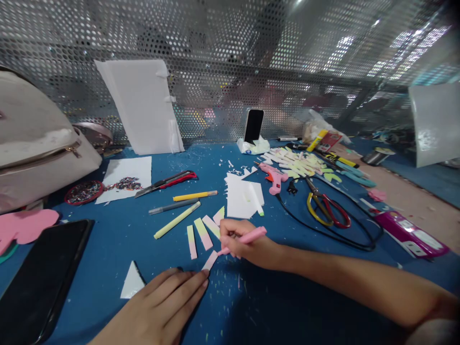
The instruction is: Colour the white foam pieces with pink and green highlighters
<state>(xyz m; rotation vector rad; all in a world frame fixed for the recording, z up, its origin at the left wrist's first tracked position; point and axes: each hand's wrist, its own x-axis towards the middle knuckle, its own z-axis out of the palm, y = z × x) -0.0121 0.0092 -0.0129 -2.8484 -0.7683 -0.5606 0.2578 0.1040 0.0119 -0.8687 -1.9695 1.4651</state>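
My right hand (pixel 240 242) is closed around a pink marker (pixel 247 238), whose tip rests on a small pink-and-white foam strip (pixel 210 261) on the blue table (pixel 118 249). My left hand (pixel 168 302) lies flat with its fingers stretched out, fingertips pressing the near end of that strip. Three similar pink and yellow strips (pixel 202 232) lie just beyond. A yellow marker (pixel 177 220) lies to their left.
A black phone (pixel 39 278) lies at the near left beside a pink foam shape (pixel 25 225). A utility knife (pixel 167 182), pens, white foam pieces (pixel 244 196), a pink glue gun (pixel 275 179) with black cord, scissors (pixel 327 208) and cut foam bits (pixel 302 165) lie further back. A perforated metal screen (pixel 230 62) stands behind.
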